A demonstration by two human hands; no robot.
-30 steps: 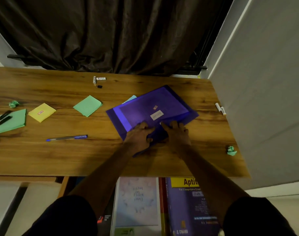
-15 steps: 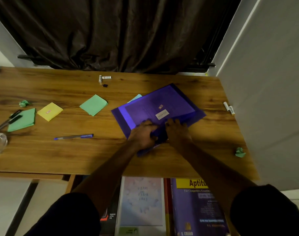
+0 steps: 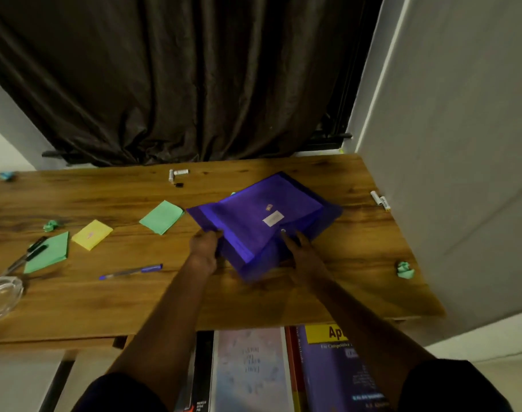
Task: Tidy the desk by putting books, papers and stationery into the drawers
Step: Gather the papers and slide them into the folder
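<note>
Folder stack (image 3: 262, 221): translucent purple plastic, rectangular and smooth, with a white label on top. It sits skewed on the counter right of centre, its near corner blurred.
Left hand (image 3: 204, 246): fingers curl round the stack's left edge.
Right hand (image 3: 298, 245): fingers lie on the stack's near right edge. Whether they curl round it cannot be told.
Counter (image 3: 254, 298): wood grain, warm brown, flat.
Green paper (image 3: 161, 217): a folded rectangle just left of the stack.
Yellow note (image 3: 91, 234): square, further left.
Pen (image 3: 132, 272): a slim clear barrel with a blue cap, near the left forearm.
Glass dish (image 3: 2, 294): clear and rounded, at the left edge.
Paper ball (image 3: 405, 269): green and crumpled, far right.
Books (image 3: 249, 370): glossy covers, lying flat below the counter's near edge.
</note>
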